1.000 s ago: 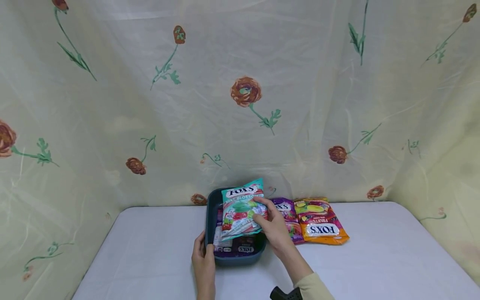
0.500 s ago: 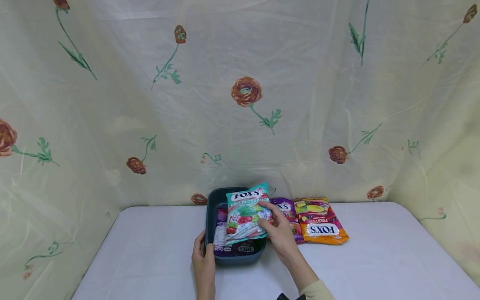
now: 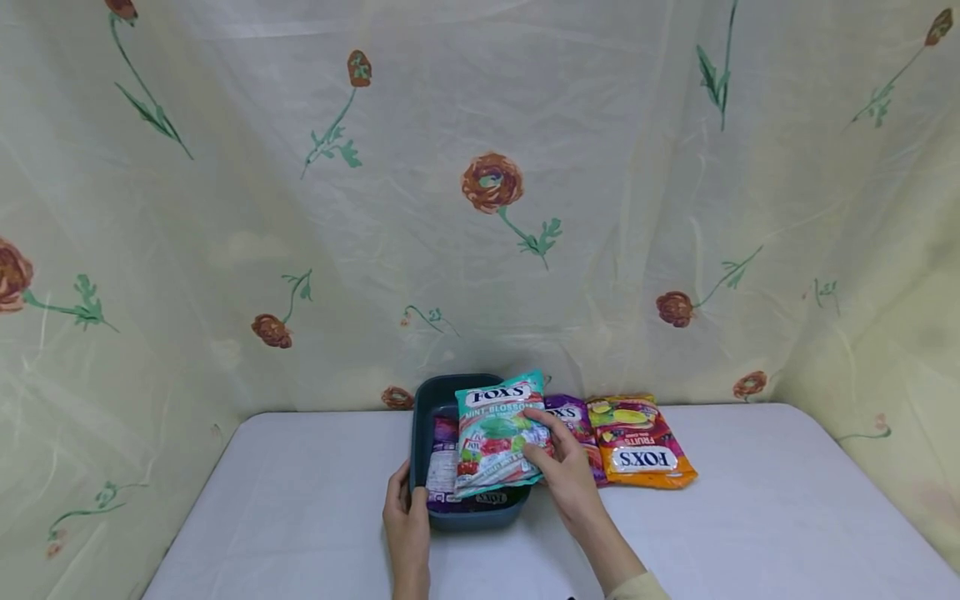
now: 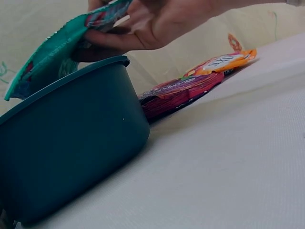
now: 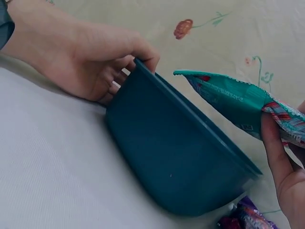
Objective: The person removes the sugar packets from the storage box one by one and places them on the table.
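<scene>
My right hand (image 3: 568, 475) grips a teal candy bag (image 3: 495, 433) labelled Fox's Mint Blossom by its right side, holding it tilted over a dark teal plastic tub (image 3: 472, 522). In the right wrist view the bag (image 5: 233, 98) is above the tub's rim, with my thumb along its edge. My left hand (image 3: 407, 517) holds the tub's left wall, thumb over the rim and fingers outside, as the right wrist view shows with that hand (image 5: 90, 62). Inside the tub lies a dark purple candy bag (image 3: 442, 467), partly covered by the teal one.
Right of the tub, a purple candy bag (image 3: 573, 425) lies on the white table (image 3: 315, 500), partly behind my right hand. Beside it is an orange Fox's Fruits bag (image 3: 645, 442). A flower-printed curtain (image 3: 405, 233) hangs behind the table.
My right hand has moved the teal candy bag right and slightly down, uncovering more of the tub's left side. My left hand and the tub have stayed in place.
</scene>
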`<state>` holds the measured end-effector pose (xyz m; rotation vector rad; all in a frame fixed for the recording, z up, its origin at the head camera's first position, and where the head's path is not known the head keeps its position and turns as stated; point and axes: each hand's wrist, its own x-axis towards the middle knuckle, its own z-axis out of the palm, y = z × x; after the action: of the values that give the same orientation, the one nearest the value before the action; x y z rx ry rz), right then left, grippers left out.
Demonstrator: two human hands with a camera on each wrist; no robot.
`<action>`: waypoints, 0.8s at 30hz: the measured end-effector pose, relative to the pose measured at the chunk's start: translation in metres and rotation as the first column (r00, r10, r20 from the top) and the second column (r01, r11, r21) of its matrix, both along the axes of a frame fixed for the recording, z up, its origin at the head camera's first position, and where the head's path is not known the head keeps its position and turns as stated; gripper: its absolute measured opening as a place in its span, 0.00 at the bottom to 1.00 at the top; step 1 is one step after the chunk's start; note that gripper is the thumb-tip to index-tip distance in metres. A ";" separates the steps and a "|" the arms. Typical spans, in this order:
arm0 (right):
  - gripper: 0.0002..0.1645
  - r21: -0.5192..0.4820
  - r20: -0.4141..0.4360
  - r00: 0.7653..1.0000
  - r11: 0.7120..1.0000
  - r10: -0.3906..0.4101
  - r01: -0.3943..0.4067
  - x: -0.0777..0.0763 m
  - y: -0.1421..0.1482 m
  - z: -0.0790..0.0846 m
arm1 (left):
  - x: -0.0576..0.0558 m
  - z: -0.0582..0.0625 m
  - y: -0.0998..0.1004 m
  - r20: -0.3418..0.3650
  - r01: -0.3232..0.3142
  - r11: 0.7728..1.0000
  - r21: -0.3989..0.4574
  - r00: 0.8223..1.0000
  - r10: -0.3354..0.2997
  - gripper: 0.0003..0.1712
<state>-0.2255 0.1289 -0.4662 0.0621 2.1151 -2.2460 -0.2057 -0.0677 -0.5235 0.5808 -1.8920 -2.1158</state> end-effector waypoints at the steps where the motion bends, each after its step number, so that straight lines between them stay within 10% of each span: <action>1: 0.27 0.001 0.000 1.000 1.000 0.003 -0.003 0.000 0.001 -0.001 | 0.000 0.000 0.000 0.002 0.000 1.000 0.000 1.000 0.000 0.28; 24: 0.29 -0.117 0.077 0.997 0.992 -0.033 0.042 0.012 0.013 -0.007 | 0.000 0.000 0.000 0.017 0.010 1.000 -0.006 1.000 -0.010 0.29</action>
<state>-0.2132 0.1423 -0.4729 0.1789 1.9563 -2.3459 -0.2059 -0.0673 -0.5235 0.5912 -1.9142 -2.1170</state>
